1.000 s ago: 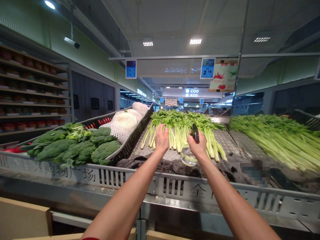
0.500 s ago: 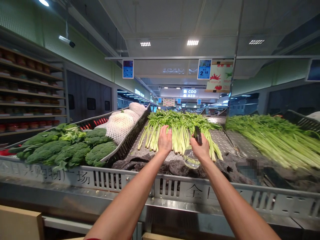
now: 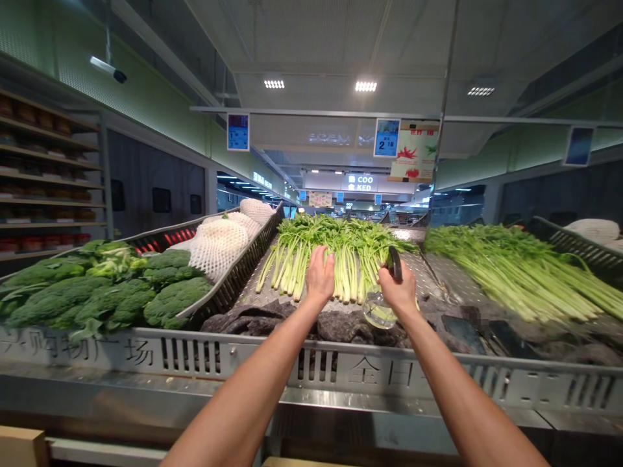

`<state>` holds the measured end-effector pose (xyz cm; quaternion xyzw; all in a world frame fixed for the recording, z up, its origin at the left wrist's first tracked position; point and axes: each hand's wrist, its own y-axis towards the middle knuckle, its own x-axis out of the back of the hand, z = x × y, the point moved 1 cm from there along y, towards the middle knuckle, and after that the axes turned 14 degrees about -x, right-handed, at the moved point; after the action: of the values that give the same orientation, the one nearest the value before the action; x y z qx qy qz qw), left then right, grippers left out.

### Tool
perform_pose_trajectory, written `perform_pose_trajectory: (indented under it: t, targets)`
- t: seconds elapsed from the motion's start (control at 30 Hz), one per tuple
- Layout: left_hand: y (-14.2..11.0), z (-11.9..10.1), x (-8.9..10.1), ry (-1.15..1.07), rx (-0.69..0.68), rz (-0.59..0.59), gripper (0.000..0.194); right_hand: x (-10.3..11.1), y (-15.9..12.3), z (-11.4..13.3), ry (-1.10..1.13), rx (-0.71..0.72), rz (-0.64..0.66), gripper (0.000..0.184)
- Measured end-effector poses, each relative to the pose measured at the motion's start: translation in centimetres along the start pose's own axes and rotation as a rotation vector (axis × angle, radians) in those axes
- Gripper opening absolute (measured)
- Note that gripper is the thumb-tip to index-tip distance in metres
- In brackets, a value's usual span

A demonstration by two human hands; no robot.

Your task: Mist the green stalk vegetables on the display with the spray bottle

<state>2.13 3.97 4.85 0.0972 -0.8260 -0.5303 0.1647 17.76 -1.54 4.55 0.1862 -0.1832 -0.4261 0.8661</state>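
Observation:
A wide row of green celery [image 3: 287,269] lies on the sloping display, leaves toward the back and pale stalk ends toward me. My left hand [image 3: 320,275] reaches over the middle of the row, fingers stretched out and slightly bent, holding nothing. Whether its fingertips touch the stalks I cannot tell. Gripped in my right hand [image 3: 402,288] is a spray bottle [image 3: 378,314] with a clear round body and a black spray head. It hangs tilted in front of the right end of the celery. My fingers hide part of the bottle's neck.
Broccoli [image 3: 117,292] fills the left crate, with produce in white foam nets [image 3: 221,243] behind it. Dark crumpled cloth [image 3: 277,321] runs behind the grey slotted front rail [image 3: 360,366]. A phone [image 3: 463,332] lies at the right, beside a mirror panel [image 3: 511,194] reflecting the celery.
The view has turned a little to the right. My right hand has moved slightly rightward with the spray bottle. My left hand has shifted slightly right over the celery, still open.

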Motion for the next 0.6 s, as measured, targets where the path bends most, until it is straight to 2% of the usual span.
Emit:
perform_pose_trajectory:
  t: [0.13, 0.27, 0.43, 0.6]
  targets:
    - [-0.9, -0.5, -0.7, -0.029, -0.011, 0.035, 0.041, 0.2, 0.3, -0.8, -0.027, -0.017, -0.026, 0.027]
    - [-3.7, -0.4, -2.1, -0.125, -0.021, 0.151, 0.044, -0.2, -0.2, -1.1, -0.042, 0.024, -0.026, 0.025]
    - [-7.1, -0.2, -3.7, -0.351, 0.029, 0.380, 0.050, -1.9, -1.4, -1.7, -0.012, 0.044, 0.034, 0.025]
    - [-7.9, -0.5, -4.2, -0.530, 0.040, 0.439, 0.046, -3.6, -2.4, -2.8, -0.012, 0.062, 0.089, 0.033]
